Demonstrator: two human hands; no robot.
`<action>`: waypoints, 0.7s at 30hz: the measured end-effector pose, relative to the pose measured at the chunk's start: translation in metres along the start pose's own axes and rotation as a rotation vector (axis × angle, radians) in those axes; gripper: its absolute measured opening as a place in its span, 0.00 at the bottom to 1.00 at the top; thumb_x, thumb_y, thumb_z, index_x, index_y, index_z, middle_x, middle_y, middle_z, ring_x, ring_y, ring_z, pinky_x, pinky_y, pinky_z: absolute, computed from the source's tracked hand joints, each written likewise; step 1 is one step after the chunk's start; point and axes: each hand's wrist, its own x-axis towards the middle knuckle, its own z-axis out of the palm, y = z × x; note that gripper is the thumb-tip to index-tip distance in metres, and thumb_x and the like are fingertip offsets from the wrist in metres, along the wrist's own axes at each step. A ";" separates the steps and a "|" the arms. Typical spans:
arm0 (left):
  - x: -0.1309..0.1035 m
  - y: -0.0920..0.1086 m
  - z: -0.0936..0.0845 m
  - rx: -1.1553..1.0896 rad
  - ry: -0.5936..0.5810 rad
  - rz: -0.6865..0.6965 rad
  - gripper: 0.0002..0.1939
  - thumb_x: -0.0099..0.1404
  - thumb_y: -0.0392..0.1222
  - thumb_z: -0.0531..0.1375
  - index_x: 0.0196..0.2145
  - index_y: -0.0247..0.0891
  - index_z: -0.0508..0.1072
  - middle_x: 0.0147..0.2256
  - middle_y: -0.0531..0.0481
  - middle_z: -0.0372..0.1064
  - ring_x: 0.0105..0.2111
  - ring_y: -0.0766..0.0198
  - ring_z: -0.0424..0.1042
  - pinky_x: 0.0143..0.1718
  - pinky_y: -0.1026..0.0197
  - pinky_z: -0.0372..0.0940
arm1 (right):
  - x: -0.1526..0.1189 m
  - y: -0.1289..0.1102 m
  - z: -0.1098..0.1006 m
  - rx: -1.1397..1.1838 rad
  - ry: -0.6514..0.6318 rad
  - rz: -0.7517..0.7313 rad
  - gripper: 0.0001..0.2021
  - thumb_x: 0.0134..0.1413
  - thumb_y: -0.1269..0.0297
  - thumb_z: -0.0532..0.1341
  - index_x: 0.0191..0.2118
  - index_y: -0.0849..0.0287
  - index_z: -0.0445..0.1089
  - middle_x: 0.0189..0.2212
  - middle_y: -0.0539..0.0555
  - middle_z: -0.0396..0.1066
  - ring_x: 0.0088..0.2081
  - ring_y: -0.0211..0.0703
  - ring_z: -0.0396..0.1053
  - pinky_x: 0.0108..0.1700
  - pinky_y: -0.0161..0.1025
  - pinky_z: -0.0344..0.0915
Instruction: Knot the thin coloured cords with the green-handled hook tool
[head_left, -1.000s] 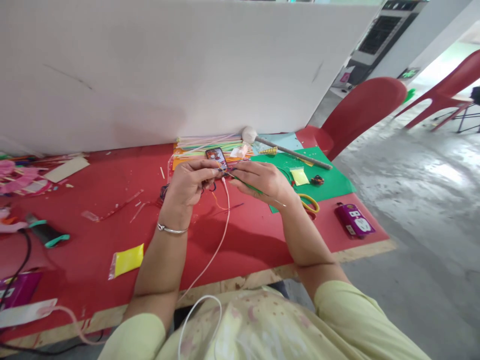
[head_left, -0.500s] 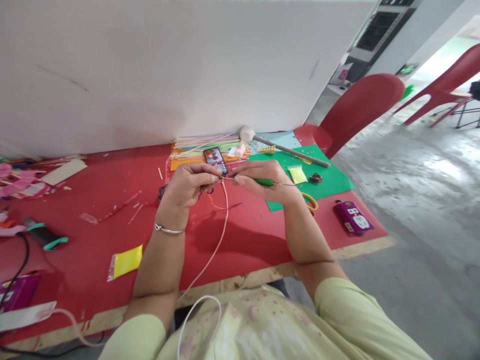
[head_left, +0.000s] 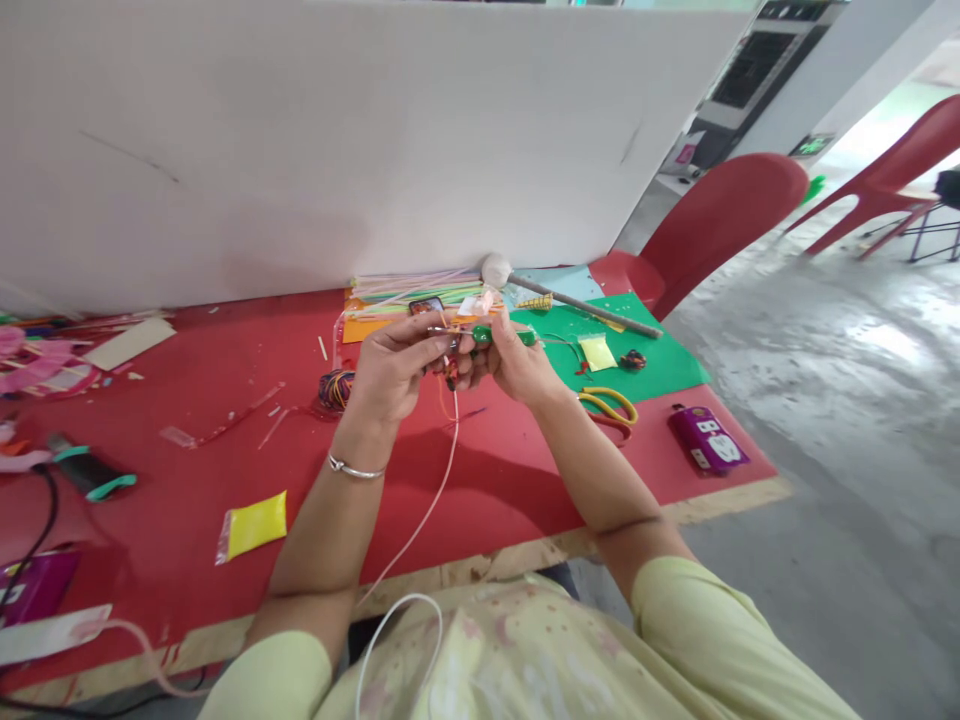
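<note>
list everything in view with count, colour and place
table: 1, red, middle
panel: 1, white, behind
sheets: 3, green, pale blue, orange, far side
straws: many, mixed colours, far side
ball on stick: 1, white on grey, far edge
green tool: 1, green, centre
phone: 1, dark, centre
cable: 1, white, front centre
coils: 2, multicoloured, centre left and right
packets: 2, yellow, front left and right
boxes: 2, purple, right and left
black cutter: 1, black and teal, left
card: 1, beige, far left
strip: 1, white, lower left
chairs: 2, red, upper right
shirt: 1, pale yellow, bottom
left hand: 1, bare, centre, grip unclear
right hand: 1, bare, centre, holding green tool
</note>
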 end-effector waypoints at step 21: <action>0.004 -0.022 0.014 0.054 0.333 0.214 0.12 0.52 0.36 0.72 0.36 0.40 0.84 0.26 0.57 0.72 0.21 0.71 0.68 0.25 0.64 0.65 | -0.002 0.008 0.019 -0.007 0.211 -0.086 0.35 0.61 0.25 0.53 0.40 0.56 0.74 0.28 0.54 0.78 0.26 0.42 0.79 0.22 0.34 0.73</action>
